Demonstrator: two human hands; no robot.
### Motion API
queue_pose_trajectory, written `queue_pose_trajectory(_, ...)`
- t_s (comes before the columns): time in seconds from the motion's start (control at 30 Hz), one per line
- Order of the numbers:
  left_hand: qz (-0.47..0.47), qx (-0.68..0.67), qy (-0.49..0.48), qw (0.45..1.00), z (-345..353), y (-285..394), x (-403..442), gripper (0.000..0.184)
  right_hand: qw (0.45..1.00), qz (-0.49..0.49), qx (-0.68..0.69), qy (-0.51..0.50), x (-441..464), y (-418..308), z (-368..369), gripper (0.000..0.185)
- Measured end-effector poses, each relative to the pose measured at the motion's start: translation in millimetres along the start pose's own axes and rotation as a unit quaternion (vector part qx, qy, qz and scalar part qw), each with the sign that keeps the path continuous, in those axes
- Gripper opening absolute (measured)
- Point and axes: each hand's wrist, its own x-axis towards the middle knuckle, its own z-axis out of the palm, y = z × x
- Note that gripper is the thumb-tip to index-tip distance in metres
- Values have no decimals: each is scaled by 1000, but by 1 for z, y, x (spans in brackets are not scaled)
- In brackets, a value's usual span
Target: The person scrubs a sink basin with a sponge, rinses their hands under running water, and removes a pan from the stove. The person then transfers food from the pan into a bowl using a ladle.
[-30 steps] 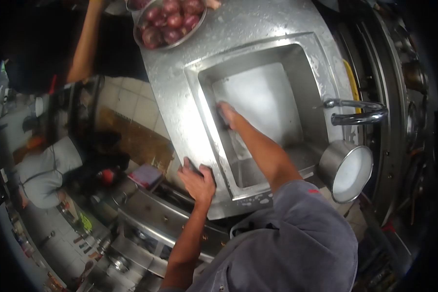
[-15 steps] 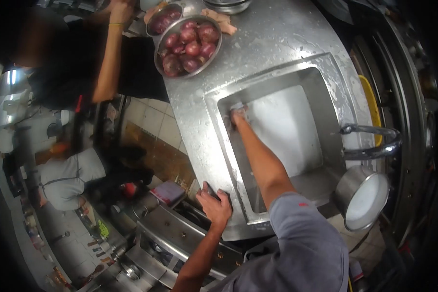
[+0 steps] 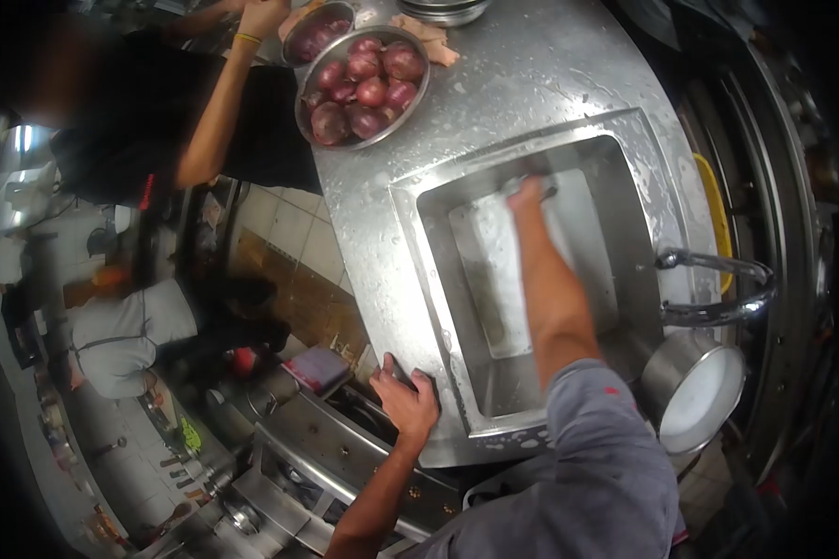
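Note:
My right hand (image 3: 527,191) reaches down into the steel sink (image 3: 555,391), near its far wall. Its fingers are closed around something small and greyish, too blurred to name. Beneath it the sink's bottom (image 3: 499,289) looks pale and wet; I cannot tell whether that is water or suds. My left hand (image 3: 408,405) leans on the near left edge of the steel counter (image 3: 368,252), fingers apart and holding nothing.
A steel bowl of red onions (image 3: 364,88) stands on the counter's far left, a second bowl (image 3: 319,35) behind it. A curved faucet (image 3: 718,289) and a tilted steel pot (image 3: 704,391) flank the sink's right. A co-worker's forearm (image 3: 219,121) is at far left; another person (image 3: 135,326) bends farther off.
My right hand has moved right and slightly farther away across the sink, from its left wall toward the far middle. My left hand stays at the counter edge.

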Motion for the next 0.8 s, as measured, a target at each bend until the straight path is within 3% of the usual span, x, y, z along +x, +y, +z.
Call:
queue_pose_trajectory(0.03, 0, -4, 2, 1000, 0, -1, -2, 56, 998, 32, 35, -45, 11, 45, -5, 38)
queue_pose_trajectory(0.13, 0, -4, -6, 1000, 1, -4, -4, 56, 985, 163, -50, -33, -7, 145, -19, 40)
queue_pose_trajectory(0.23, 1, -12, -12, 1000, 2, -5, -5, 55, 974, 188, -40, -117, -23, 89, -18, 37)
queue_pose_trajectory(0.3, -11, -18, -8, 1000, 2, -10, -7, 55, 965, 76, -171, -185, 56, 55, -50, 36)
queue_pose_trajectory(0.33, 0, -8, -2, 1000, 5, -13, -7, 57, 983, 143, -51, -102, 42, 10, -38, 37)
queue_pose_trajectory(0.43, 8, 6, 8, 1000, 7, -14, -6, 60, 971, 157, -118, -138, 74, -40, -38, 36)
queue_pose_trajectory(0.5, 6, 13, 8, 1000, 5, -14, -6, 59, 986, 13, -154, -62, 69, -37, -34, 37)
queue_pose_trajectory(0.53, -6, 4, 4, 1000, 4, -13, -5, 58, 986, 12, -157, -62, 63, -23, -33, 37)
queue_pose_trajectory(0.6, -17, -6, 2, 1000, 6, -10, -2, 56, 953, -166, -246, 58, 41, 40, -25, 60)
queue_pose_trajectory(0.67, -22, 0, -6, 1000, 5, -10, -5, 55, 980, -32, -174, 89, -43, 70, 0, 78)
queue_pose_trajectory(0.73, -20, -7, -4, 1000, 4, -9, -5, 55, 971, 27, -238, -1, -91, 82, 1, 82)
queue_pose_trajectory(0.77, -14, -16, 2, 1000, 4, -9, -4, 55, 968, 33, -247, 7, -95, 95, -5, 82)
queue_pose_trajectory(0.8, -7, -16, 6, 1000, 7, -12, -5, 56, 941, 7, -338, 21, -90, 105, -6, 85)
